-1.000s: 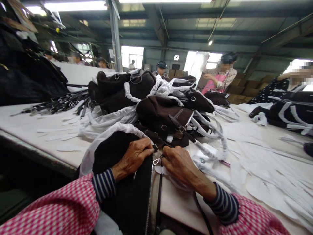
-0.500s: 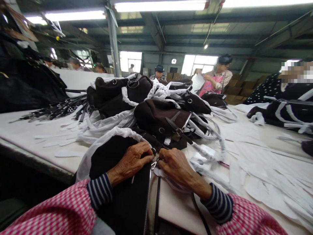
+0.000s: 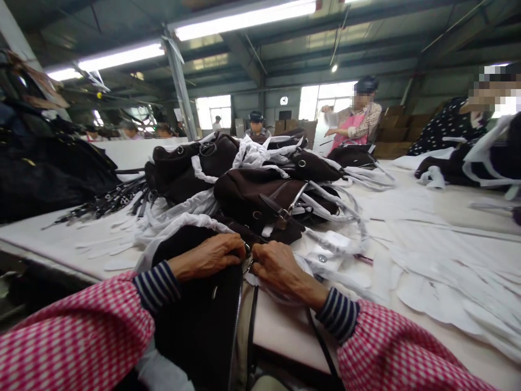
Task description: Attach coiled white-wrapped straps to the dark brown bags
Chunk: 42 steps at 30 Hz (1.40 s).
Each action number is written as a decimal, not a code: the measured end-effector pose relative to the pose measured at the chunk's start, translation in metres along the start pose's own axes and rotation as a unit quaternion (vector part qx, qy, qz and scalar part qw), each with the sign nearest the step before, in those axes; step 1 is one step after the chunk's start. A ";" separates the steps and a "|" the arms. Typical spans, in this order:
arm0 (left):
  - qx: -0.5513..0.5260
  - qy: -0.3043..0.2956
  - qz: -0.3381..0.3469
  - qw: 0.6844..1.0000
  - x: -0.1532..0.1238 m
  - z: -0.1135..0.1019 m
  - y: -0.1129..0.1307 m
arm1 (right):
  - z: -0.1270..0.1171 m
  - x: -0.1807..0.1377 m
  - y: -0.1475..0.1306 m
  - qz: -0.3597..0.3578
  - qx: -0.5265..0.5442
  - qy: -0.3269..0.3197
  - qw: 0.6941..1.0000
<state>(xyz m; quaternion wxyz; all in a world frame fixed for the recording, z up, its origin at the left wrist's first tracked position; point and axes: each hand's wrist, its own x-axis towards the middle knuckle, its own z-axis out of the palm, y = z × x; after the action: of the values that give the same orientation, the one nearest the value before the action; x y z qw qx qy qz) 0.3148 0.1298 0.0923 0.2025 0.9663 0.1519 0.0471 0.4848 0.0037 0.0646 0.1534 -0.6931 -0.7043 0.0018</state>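
A black handbag (image 3: pixel 195 331) with an opened metal zip (image 3: pixel 237 317) lies in front of me, its handle (image 3: pixel 195 220) wrapped in white paper. My left hand (image 3: pixel 214 255) is closed on the bag's upper edge, close to a small metal ring (image 3: pixel 246 247). Just to its right, my right hand (image 3: pixel 280 267) pinches at a small metal clip (image 3: pixel 247 265) by the zip's far end. Its fingertips are partly hidden, so the exact grip is hard to see. Between the two hands there is only a narrow gap.
Dark brown handbags (image 3: pixel 252 198) with white-wrapped handles are heaped beyond my hands. Black straps with metal fittings (image 3: pixel 109 201) lie at the left, white paper pieces (image 3: pixel 443 288) at the right. A person in a pink apron (image 3: pixel 352 127) stands across the table; another leans in at right.
The view has shifted, so the hands and bag appear slightly further left. Both hands stay together at the zip's end, and the left fingers have curled more over the bag's edge.
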 end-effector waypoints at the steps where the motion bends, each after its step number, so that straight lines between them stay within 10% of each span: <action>1: 0.009 -0.013 -0.013 1.000 0.002 -0.002 0.000 | 0.000 0.000 0.000 -0.004 0.003 0.004 1.000; 28: -0.039 -0.007 -0.070 0.997 0.005 0.002 0.020 | 0.002 0.005 0.009 -0.032 0.037 -0.009 0.999; 35: -0.265 -0.013 -0.165 0.950 -0.003 -0.003 0.024 | -0.004 0.011 0.014 -0.012 0.110 -0.027 0.994; 39: -0.343 0.078 -0.137 0.926 -0.006 -0.017 0.044 | -0.001 0.016 0.024 0.002 0.308 -0.038 0.951; 42: -0.337 0.147 -0.103 0.924 0.002 -0.019 0.053 | -0.001 0.017 0.029 0.008 0.503 -0.057 0.862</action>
<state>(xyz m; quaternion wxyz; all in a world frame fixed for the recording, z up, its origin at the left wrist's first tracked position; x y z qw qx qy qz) 0.3283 0.0911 0.1317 0.4958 0.8021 0.2540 0.2154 0.5133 0.0213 0.0625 0.4413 -0.5260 -0.6094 0.3967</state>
